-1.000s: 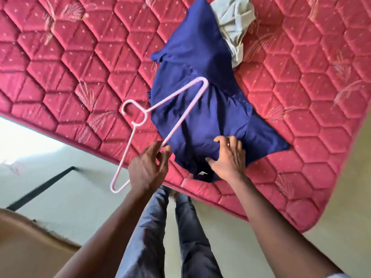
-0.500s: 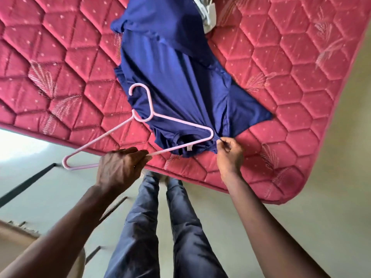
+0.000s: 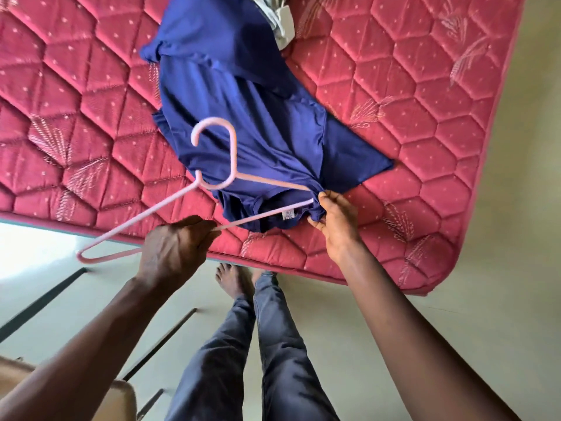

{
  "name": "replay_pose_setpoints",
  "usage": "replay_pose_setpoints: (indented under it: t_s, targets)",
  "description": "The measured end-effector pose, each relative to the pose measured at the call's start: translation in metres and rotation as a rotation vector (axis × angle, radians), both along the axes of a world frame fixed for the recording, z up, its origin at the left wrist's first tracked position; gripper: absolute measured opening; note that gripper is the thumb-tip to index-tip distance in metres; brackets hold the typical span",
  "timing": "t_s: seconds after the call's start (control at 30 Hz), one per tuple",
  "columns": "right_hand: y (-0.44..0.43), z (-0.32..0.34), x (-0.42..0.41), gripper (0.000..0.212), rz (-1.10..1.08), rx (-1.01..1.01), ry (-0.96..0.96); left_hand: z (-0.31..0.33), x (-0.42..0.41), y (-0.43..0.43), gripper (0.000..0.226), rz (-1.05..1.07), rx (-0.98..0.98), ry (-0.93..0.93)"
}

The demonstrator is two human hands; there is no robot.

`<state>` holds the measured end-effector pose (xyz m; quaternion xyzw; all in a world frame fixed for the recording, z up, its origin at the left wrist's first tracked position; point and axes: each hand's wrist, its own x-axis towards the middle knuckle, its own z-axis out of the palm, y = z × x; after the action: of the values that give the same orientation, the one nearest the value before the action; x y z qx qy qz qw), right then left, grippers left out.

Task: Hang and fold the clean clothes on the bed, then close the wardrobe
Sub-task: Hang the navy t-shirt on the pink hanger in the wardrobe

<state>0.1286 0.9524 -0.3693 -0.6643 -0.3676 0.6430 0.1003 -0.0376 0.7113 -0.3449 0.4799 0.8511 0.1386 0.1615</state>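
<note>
Fingers of the right hand (image 3: pixel 335 220) pinch the shirt (image 3: pixel 258 141) collar at lower centre; the left hand (image 3: pixel 179 247) is clamped on the hanger (image 3: pixel 170 208) bar; one hanger end sits inside the neck; the tight collar may snag, or slip off if the pinch loosens.

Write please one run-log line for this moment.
step: hanger into shirt neck | left hand: holds pink hanger | right hand: grips blue shirt collar | hanger end inside collar | shirt on mattress
</note>
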Motion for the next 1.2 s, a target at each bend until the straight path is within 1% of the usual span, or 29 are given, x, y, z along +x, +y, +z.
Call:
replay_pose_setpoints:
  t_s: [0.07,0.17,0.2,0.27,0.33,0.43,0.47,0.5,0.53,0.57,0.6,0.63,0.67,0.7,0.73,0.77,0.83,0.9,1.03,1.07,1.13,1.2]
  targets:
    - [-0.001,0.001,0.001,0.022,0.026,0.135,-0.011,-0.001,-0.006,0.007,0.039,-0.003,0.018,-0.011]
    - [-0.003,0.004,0.004,0.012,0.203,0.441,-0.053,-0.002,-0.005,0.017,0.041,-0.029,0.014,-0.014]
    - [-0.006,0.008,0.005,0.008,0.255,0.51,-0.056,-0.001,0.0,0.022,0.042,-0.041,0.021,-0.015]
    - [-0.012,0.012,0.002,0.01,0.32,0.604,-0.057,0.003,0.011,0.037,0.041,-0.045,0.046,-0.026]
    - [-0.015,0.015,0.001,0.015,0.328,0.694,-0.071,0.008,0.025,0.054,0.037,-0.033,0.077,-0.044]
    - [-0.012,0.018,0.003,0.02,0.174,0.736,-0.085,0.013,0.041,0.078,0.029,0.009,0.093,-0.045]
    - [-0.01,0.016,0.006,0.025,0.125,0.758,-0.122,0.014,0.044,0.082,0.028,0.028,0.105,-0.056]
    - [-0.007,0.013,0.008,0.034,0.091,0.778,-0.184,0.015,0.046,0.086,0.029,0.056,0.123,-0.081]
    - [-0.004,0.009,0.011,0.046,0.047,0.752,-0.225,0.016,0.048,0.086,0.03,0.091,0.139,-0.121]
    - [-0.001,0.007,0.011,0.057,-0.002,0.674,-0.225,0.017,0.049,0.083,0.032,0.121,0.154,-0.169]
    - [0.002,0.005,0.012,0.062,-0.061,0.562,-0.173,0.017,0.05,0.08,0.032,0.134,0.166,-0.214]
    - [0.004,0.005,0.01,0.057,-0.108,0.438,-0.087,0.018,0.051,0.074,0.031,0.142,0.177,-0.248]
    - [0.005,0.002,0.009,0.045,-0.136,0.326,0.007,0.019,0.052,0.069,0.029,0.143,0.189,-0.27]
    - [0.007,0.004,0.006,0.033,-0.144,0.254,0.063,0.02,0.052,0.063,0.026,0.142,0.198,-0.283]
    - [0.009,0.002,0.003,0.025,-0.154,0.22,0.084,0.021,0.051,0.059,0.023,0.142,0.203,-0.287]
    - [0.01,0.001,0.002,0.022,-0.167,0.213,0.081,0.022,0.05,0.056,0.023,0.141,0.202,-0.279]
    - [0.013,0.0,-0.003,0.022,-0.203,0.222,0.072,0.022,0.047,0.056,0.024,0.146,0.182,-0.24]
    - [0.014,-0.005,-0.002,0.022,-0.159,0.316,0.022,0.021,0.044,0.059,0.027,0.164,0.155,-0.17]
    - [-0.002,-0.001,0.008,0.021,0.181,0.676,-0.16,0.023,0.041,0.078,0.029,0.163,0.077,-0.072]
    - [-0.011,0.002,0.012,0.021,0.235,0.744,-0.189,0.023,0.043,0.084,0.028,0.149,0.053,-0.057]
    - [-0.029,0.016,0.016,0.026,0.286,0.843,-0.237,0.021,0.048,0.097,0.025,0.108,0.015,-0.036]
    - [-0.042,0.024,0.02,0.026,0.299,0.901,-0.253,0.021,0.054,0.109,0.024,0.064,-0.044,-0.022]
